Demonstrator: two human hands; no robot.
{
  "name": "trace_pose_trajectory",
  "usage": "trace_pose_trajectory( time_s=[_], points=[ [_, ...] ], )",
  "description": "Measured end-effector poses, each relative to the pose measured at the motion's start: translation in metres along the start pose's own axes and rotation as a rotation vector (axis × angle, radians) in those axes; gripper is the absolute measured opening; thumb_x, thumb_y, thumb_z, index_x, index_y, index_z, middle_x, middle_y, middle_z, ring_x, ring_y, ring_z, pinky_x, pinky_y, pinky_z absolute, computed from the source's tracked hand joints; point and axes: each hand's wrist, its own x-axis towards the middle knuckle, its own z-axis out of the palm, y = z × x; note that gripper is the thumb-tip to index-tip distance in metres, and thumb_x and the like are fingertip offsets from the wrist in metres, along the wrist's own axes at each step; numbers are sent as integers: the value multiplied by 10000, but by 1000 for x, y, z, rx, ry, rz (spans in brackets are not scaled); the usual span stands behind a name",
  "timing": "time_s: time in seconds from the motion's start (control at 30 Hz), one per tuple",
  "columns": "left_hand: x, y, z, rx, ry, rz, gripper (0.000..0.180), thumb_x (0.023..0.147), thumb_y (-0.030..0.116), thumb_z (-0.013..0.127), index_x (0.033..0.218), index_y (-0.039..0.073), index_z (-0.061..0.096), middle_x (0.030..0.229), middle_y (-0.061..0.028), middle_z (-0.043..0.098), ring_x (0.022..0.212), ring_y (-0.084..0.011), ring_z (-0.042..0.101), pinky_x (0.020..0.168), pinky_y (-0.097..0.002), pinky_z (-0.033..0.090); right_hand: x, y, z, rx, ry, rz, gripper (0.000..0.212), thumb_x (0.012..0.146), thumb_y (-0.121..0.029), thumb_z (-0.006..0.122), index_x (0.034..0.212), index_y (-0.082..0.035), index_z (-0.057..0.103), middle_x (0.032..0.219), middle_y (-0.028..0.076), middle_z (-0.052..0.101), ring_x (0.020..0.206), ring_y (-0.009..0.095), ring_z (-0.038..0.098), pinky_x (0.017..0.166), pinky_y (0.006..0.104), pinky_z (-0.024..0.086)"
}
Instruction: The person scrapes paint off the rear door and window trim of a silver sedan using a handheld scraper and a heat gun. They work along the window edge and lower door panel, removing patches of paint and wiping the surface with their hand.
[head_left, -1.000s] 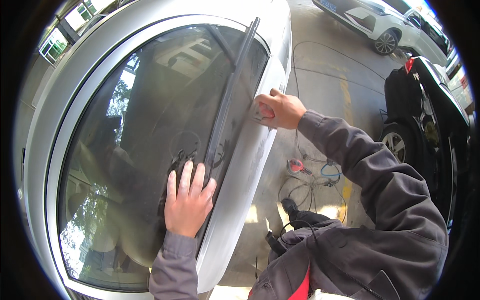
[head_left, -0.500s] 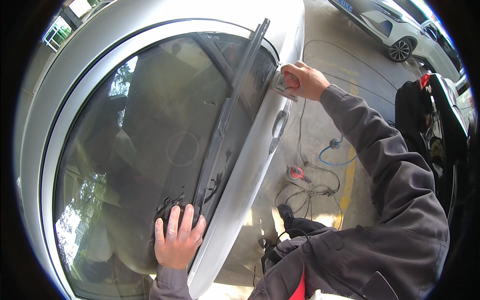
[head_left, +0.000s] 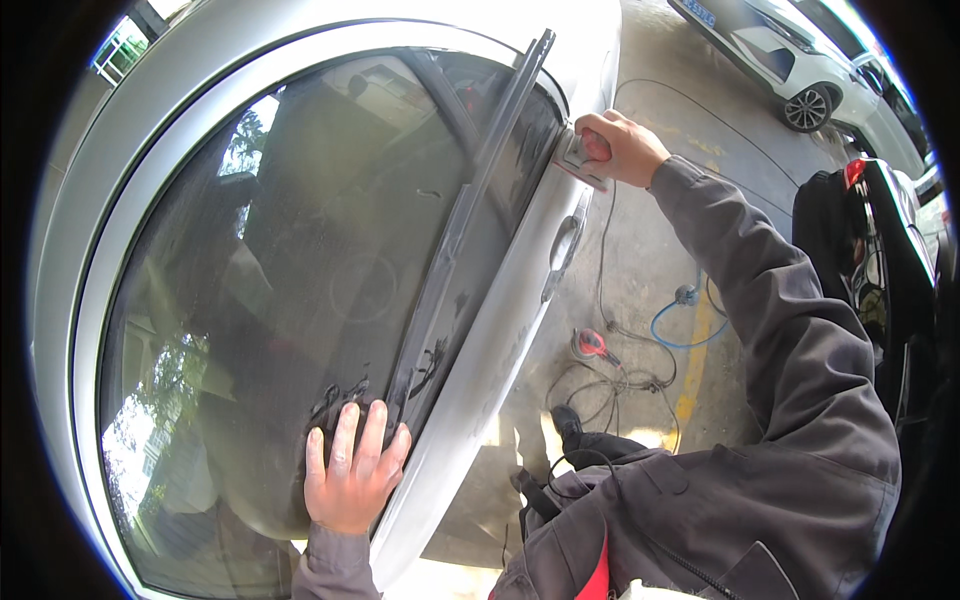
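Observation:
My right hand (head_left: 632, 152) grips a hand sanding block (head_left: 584, 164) with a red knob and a flat grey base. The block rests on the silver car door (head_left: 505, 325), just beyond the door handle (head_left: 566, 242) and next to the window's lower edge. Spread flat with its fingers apart, my left hand (head_left: 352, 478) lies on the dark side window (head_left: 300, 270), beside smeared dark marks. A long dark trim strip (head_left: 462, 215) crosses the glass between my two hands, its far end standing out past the window frame.
On the concrete floor to the right lie a red round power tool (head_left: 596, 345), tangled dark cables (head_left: 618, 385) and a blue hose (head_left: 690, 345). A white car (head_left: 790, 75) stands at the far right, with a black car (head_left: 905, 260) nearer.
The view has shifted slightly. My right hand and the sanding block appear a little farther up and right, still by the door handle; my left hand stays on the glass.

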Motion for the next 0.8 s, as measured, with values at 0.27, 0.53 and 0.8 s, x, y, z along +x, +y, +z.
trace_pose_trajectory(
  time_s=[0.27, 0.53, 0.8],
  points=[
    [1, -3, 4, -91, -22, 7, 345, 876, 285, 803, 1207, 338, 723, 1541, 47, 590, 1483, -267, 521, 1190, -583, 452, -46, -88, 9, 32, -65, -9, 539, 833, -300, 838, 1318, -235, 612, 1131, 116, 647, 1004, 362, 703, 885, 474, 598],
    [-2, -2, 26, -180, 59, 17, 356, 852, 231, 816, 1190, 277, 711, 1542, 15, 589, 1482, -281, 531, 1228, -585, 421, -107, -196, 34, 87, -85, -50, 428, 846, -304, 794, 1218, -189, 615, 935, 26, 685, 1009, 275, 690, 764, 456, 614],
    [-4, -7, 46, -211, 160, 70, 209, 908, 263, 764, 1109, 212, 741, 1450, -30, 630, 1500, -265, 488, 1285, -542, 366, -157, -290, 59, 96, -95, -90, 372, 930, -433, 796, 1173, -196, 644, 927, 52, 669, 926, 284, 691, 711, 449, 617]
  ],
)
